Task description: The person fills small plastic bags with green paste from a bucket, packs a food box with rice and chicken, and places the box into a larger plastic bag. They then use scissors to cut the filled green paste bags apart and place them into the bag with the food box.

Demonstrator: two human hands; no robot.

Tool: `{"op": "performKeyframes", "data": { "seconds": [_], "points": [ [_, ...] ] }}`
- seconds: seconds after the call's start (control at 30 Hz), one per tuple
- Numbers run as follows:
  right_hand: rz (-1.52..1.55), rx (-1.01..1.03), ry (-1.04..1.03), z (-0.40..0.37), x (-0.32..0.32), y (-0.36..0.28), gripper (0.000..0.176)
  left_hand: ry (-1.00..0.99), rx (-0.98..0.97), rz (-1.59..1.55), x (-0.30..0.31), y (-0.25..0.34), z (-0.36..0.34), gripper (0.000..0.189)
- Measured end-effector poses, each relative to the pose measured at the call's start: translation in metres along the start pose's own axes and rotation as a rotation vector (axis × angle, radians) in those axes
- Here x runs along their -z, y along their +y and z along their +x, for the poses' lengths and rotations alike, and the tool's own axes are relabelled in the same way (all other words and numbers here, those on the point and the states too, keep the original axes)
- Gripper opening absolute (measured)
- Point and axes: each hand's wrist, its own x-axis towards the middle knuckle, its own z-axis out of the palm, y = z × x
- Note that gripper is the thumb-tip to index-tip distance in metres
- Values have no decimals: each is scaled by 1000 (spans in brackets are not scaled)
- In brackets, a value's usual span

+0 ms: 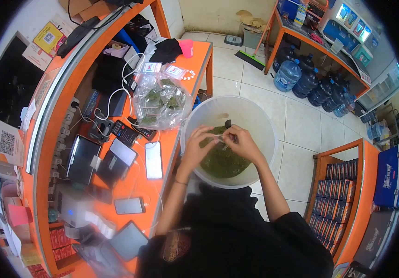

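Observation:
Both hands are over a large whitish round tub [266, 118] that holds a mass of green material [225, 169]. My left hand [197, 146] reaches in from the left, its thumb and fingers pinched at a small clear plastic bag [216, 135]. My right hand [242, 144] is closed, with the dark rounded end of what looks like a spoon [228, 123] sticking up past its fingers. The fingertips of both hands nearly meet at the bag. How full the bag is cannot be made out.
On the orange table [151, 201] at left lie a big clear bag [162, 104] of small green-filled packets, phones [153, 160], a tablet [129, 241], cables and a pink cup [186, 48]. Water jugs [287, 75], a green broom [250, 60] and a shelf of boxes [331, 199] stand around.

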Motion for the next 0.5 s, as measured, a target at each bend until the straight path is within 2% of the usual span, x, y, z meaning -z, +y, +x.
{"op": "performKeyframes", "data": {
  "seconds": [0.03, 0.07, 0.1, 0.17, 0.23, 0.37, 0.43, 0.5],
  "points": [
    [74, -23, -38, -1, 5, -2, 12, -69, 126, -382, -1, -1, 2, 31],
    [71, -21, -39, -2, 7, -5, 12, -127, 289, -461, -2, -1, -2, 26],
    [170, -86, -2, -6, 8, -8, 12, -126, 287, -462, -5, -2, -3, 26],
    [269, -152, 38, -11, 7, -10, 12, -10, 406, -936, -15, -3, -4, 22],
    [190, -12, 130, -17, 5, -8, 11, 15, 440, -955, -14, 4, -2, 22],
    [190, -30, 140, -26, 3, -11, 11, 99, 454, -960, -13, 18, -3, 22],
    [331, -50, 161, -25, -2, -10, 10, 72, 430, -940, -17, 11, -6, 22],
    [305, -56, 161, -25, -3, -15, 10, 46, 408, -923, -18, 15, -7, 22]
  ]
}}
